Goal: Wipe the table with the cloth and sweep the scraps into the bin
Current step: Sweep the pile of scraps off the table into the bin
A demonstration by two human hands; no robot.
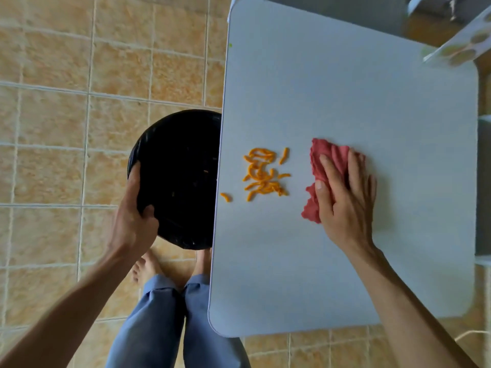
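Note:
A pile of orange scraps [263,173] lies on the white table [345,88] close to its left edge; one stray piece [225,197] sits right at the edge. My right hand [345,197] presses flat on a crumpled red cloth [329,155], a short way right of the scraps. My left hand [135,208] grips the rim of a round black bin [180,176], held against and partly under the table's left edge, level with the scraps. A few bits lie inside the bin.
The floor is tan tile [66,102]. My bare feet [148,266] and blue trouser legs [159,328] stand beside the table's near left corner. A patterned board [462,41] overlaps the table's far right corner. Grey furniture [483,181] lines the right side.

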